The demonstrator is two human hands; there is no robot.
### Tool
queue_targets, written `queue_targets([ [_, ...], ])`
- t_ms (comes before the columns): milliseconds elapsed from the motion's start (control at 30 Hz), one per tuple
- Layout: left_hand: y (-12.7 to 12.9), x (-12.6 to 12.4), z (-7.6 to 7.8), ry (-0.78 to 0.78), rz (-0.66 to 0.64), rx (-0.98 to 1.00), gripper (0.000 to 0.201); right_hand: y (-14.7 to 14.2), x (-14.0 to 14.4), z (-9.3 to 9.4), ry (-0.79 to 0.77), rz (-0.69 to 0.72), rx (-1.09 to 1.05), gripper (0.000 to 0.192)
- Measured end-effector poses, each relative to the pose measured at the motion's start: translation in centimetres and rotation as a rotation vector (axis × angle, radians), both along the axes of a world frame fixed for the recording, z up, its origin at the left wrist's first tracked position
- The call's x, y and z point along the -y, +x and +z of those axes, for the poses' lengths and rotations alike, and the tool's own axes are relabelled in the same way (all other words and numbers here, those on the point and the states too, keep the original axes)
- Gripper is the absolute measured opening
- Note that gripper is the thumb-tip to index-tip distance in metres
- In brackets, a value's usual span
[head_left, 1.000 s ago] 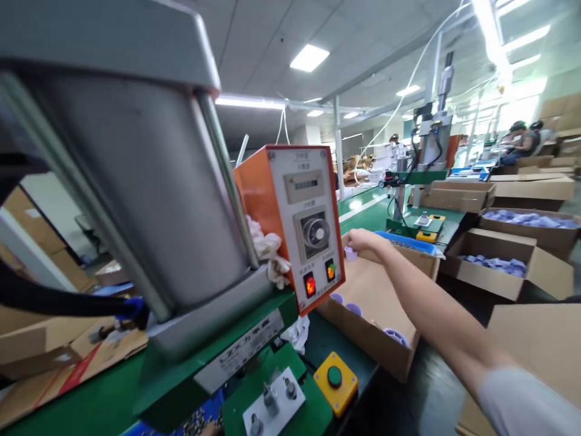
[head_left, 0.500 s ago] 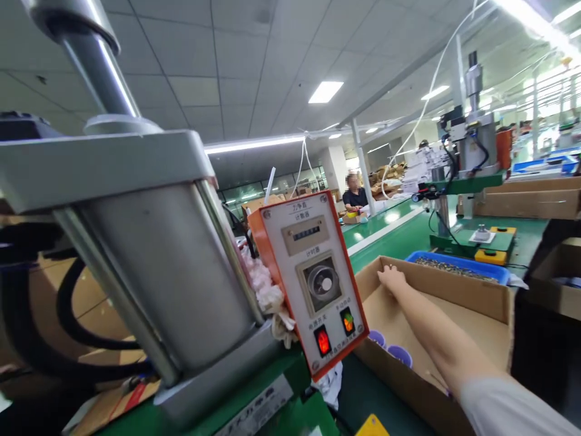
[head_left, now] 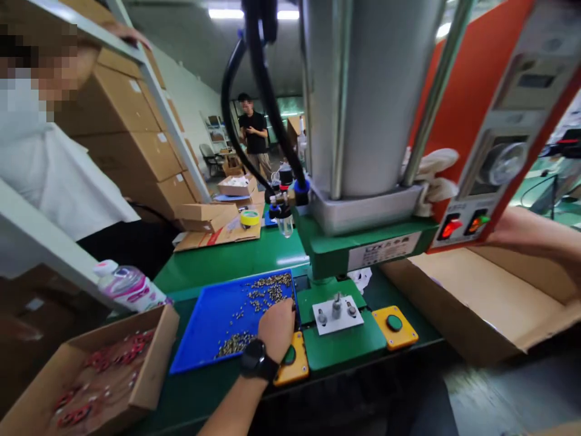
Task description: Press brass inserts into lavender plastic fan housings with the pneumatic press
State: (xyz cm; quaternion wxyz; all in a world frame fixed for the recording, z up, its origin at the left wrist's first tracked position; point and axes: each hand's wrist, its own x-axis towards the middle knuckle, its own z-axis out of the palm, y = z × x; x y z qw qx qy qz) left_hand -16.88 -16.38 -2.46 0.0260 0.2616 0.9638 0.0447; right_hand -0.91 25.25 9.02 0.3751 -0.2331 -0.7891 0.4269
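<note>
My left hand point(head_left: 276, 327), a dark watch on its wrist, is at the right edge of a blue tray point(head_left: 200, 327) with small metal pieces point(head_left: 236, 344) scattered in it. Its fingers curl down, closed, and their tips are hidden. Beside the hand is a yellow button box point(head_left: 298, 363) with a green button. A press point(head_left: 372, 121) stands to the right, with a white plate point(head_left: 338, 324) bearing metal pins on its green base. Of my right arm, the forearm point(head_left: 531, 233) shows over a cardboard box point(head_left: 458, 309); my right hand is hidden behind the orange control box point(head_left: 476, 103).
A carton of red parts point(head_left: 157, 357) stands at the lower left, near a bottle point(head_left: 129, 287). Another yellow button box point(head_left: 396, 327) sits right of the base. Yellow tape point(head_left: 249, 219) lies on cardboard behind. One person point(head_left: 68, 163) is at the left, another point(head_left: 255, 133) farther back.
The view has swung left and down to the press base and blue tray. My left hand has come into view. My right hand, earlier reaching into the cardboard box, is now hidden.
</note>
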Motion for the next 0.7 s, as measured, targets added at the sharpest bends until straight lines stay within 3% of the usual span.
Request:
queue_targets([
  [67,0.1,0.2,-0.2,0.021,-0.004,0.007,0.014,1.6,4.4,0.2,0.052,0.182,0.009,0.047],
  [100,0.2,0.3,-0.3,0.031,-0.003,0.008,0.014,2.0,7.1,-0.6,0.042,0.193,-0.064,0.054],
  [200,0.3,0.5,-0.4,0.051,-0.004,0.007,0.014,0.9,15.3,-5.3,-0.238,0.226,-0.123,0.05],
  [300,0.3,0.8,-0.5,0.062,-0.018,0.001,0.015,-2.4,20.8,-10.4,-0.472,0.31,-0.21,0.059],
  [367,0.3,0.9,-0.6,0.064,-0.024,-0.007,0.014,-4.6,22.5,-12.0,-0.541,0.394,-0.276,0.059],
  [467,0.2,1.1,-0.7,0.062,-0.018,-0.015,0.013,-6.4,23.3,-12.2,-0.535,0.548,-0.313,0.052],
  [567,0.3,1.1,-0.9,0.064,-0.008,-0.017,0.014,-6.7,23.5,-11.7,-0.407,0.635,-0.225,0.047],
  [700,0.3,1.2,-0.8,0.067,-0.003,-0.005,0.014,-6.4,23.4,-11.8,-0.198,0.597,-0.118,0.044],
])
